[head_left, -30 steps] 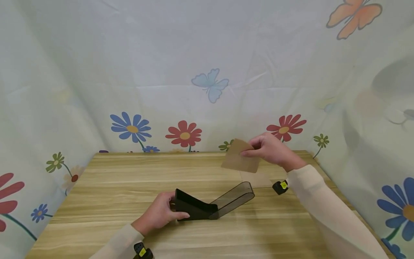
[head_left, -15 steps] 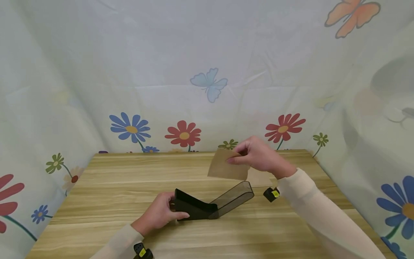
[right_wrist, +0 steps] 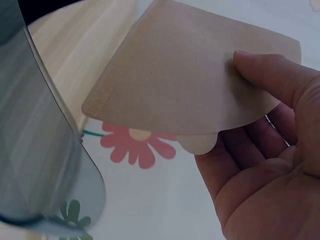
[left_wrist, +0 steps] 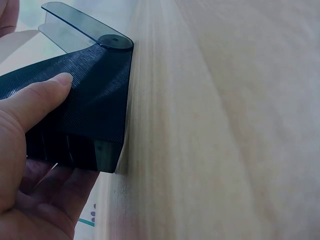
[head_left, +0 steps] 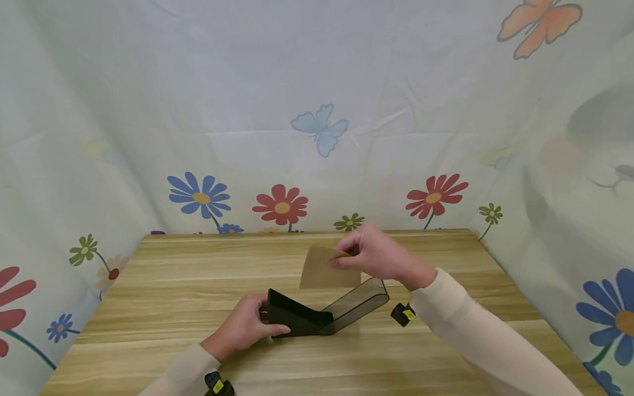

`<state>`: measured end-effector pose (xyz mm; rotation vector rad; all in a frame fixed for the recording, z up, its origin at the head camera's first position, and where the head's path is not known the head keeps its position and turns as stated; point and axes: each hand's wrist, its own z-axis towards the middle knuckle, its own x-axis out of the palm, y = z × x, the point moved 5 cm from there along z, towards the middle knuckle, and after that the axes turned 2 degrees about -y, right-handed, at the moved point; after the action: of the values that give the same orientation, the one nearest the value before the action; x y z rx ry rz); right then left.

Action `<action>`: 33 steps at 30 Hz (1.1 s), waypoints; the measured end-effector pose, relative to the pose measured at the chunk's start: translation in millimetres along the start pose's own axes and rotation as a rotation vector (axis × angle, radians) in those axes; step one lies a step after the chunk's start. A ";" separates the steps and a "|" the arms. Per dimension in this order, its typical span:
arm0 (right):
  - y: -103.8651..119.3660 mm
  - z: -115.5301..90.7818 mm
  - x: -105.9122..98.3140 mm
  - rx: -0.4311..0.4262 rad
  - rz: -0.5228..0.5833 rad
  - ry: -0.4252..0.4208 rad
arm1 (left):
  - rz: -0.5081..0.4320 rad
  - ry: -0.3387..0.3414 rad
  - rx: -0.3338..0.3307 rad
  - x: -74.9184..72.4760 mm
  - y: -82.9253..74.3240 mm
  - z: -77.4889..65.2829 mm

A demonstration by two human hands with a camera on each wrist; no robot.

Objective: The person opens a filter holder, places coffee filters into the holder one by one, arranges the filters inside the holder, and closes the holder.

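Note:
A black box (head_left: 297, 319) with a smoky see-through lid (head_left: 359, 302) swung open to the right rests on the wooden table. My left hand (head_left: 247, 323) grips the box's left end. In the left wrist view its thumb (left_wrist: 47, 95) lies along the ribbed side and the fingers are underneath. My right hand (head_left: 373, 254) pinches a brown paper coffee filter (head_left: 319, 269) by its right part, just behind the box and lid. The right wrist view shows the filter's crimped edge, thumb on the near face, and a rounded paper tab (right_wrist: 199, 144) below it.
The wooden table (head_left: 198, 269) ends at a flower-print curtain (head_left: 238, 137) behind and at both sides. Black wrist devices with yellow marks hang by each sleeve. The raised lid stands between the box and my right forearm.
My right hand has carried the coffee filter left and down, toward the box. The brown paper lying behind on the table is now largely hidden by that hand. My left hand keeps still.

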<state>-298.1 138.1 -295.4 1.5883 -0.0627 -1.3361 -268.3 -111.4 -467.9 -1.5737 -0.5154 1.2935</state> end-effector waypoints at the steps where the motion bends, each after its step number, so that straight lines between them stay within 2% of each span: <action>1: 0.7 0.1 2.4 0.001 -0.001 0.003 | -0.003 0.001 -0.001 0.1 0.0 -0.1; 17: 0.4 3.5 35.6 0.051 -0.033 0.062 | -0.004 -0.009 -0.004 0.8 0.9 0.5; 33: -0.1 8.5 61.0 0.035 -0.063 0.073 | 0.004 -0.006 -0.026 -1.1 -1.2 -0.1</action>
<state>-281.1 96.3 -337.3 1.6793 0.0086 -1.3298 -268.2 -111.9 -466.3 -1.5932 -0.5348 1.2998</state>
